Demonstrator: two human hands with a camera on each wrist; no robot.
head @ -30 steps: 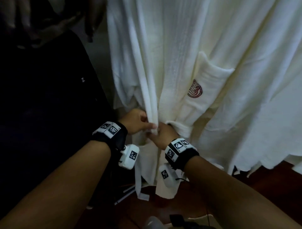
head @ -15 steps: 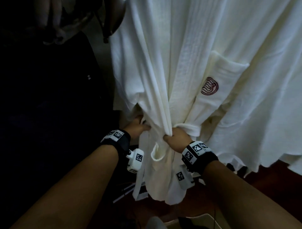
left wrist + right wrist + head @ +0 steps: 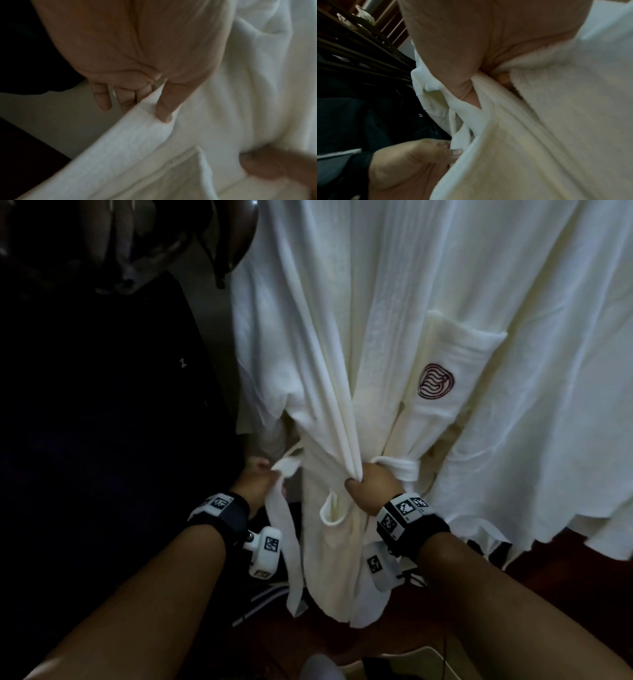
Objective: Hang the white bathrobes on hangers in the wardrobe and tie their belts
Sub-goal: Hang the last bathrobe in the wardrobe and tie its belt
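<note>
A white bathrobe [image 3: 383,344] with a red emblem on its pocket [image 3: 436,381] hangs in front of me. Its front edges are gathered at waist height. My right hand [image 3: 371,486] grips the bunched front edges [image 3: 489,94] together with the belt [image 3: 399,467] coming round from the right. My left hand [image 3: 258,482] pinches the other belt end [image 3: 286,520] between thumb and fingers [image 3: 163,108]; that strip hangs down past my wrist. A second white bathrobe [image 3: 565,405] hangs to the right.
Dark garments [image 3: 102,422] hang to the left of the robe. Dark shapes [image 3: 137,237] hang overhead at top left. A reddish-brown wardrobe floor [image 3: 565,570] shows below the hems, with a striped item [image 3: 260,601] low down and a pale object [image 3: 404,666] at the bottom edge.
My hands have drawn apart: the left one moved left pulling its belt end out, while the right one keeps the gathered robe front. The view has shifted closer and lower.
</note>
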